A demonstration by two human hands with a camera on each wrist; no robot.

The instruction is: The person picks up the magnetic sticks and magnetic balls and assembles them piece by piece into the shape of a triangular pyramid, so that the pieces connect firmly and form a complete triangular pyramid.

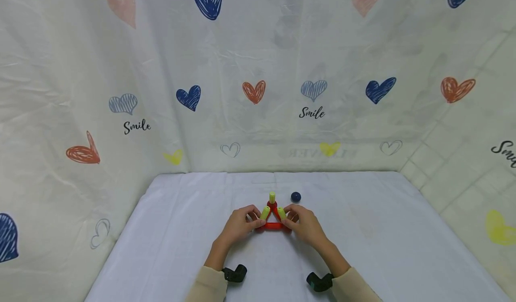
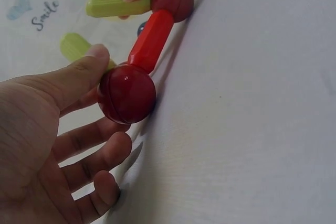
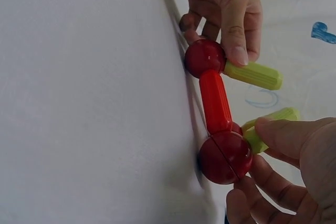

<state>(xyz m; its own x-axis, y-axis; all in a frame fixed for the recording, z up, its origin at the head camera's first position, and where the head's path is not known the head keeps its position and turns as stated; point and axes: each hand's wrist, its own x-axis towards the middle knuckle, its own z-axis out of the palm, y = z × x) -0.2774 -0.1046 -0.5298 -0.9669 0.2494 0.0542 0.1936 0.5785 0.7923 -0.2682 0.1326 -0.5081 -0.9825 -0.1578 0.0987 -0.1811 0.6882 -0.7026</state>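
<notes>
On the white-covered table lies a triangle of red rods (image 1: pixel 274 226) joined by dark red balls (image 1: pixel 272 204) at its corners. A yellow-green rod (image 1: pixel 272 197) stands up from the far corner ball. My left hand (image 1: pixel 242 223) pinches the yellow-green rod (image 1: pixel 264 213) at the near left corner, its thumb low on the rod by the dark red ball (image 2: pixel 131 95). At the near right corner, my right hand (image 1: pixel 306 225) grips another yellow-green rod (image 1: pixel 281 213) just above its dark red ball (image 3: pixel 226 158). Both these rods lean upward from their balls.
A dark blue ball (image 1: pixel 296 197) sits beyond the triangle, to the right of its far corner. Behind the table (image 1: pixel 363 203) hangs a pale curtain (image 1: pixel 278 127) printed with hearts, which also runs along both sides.
</notes>
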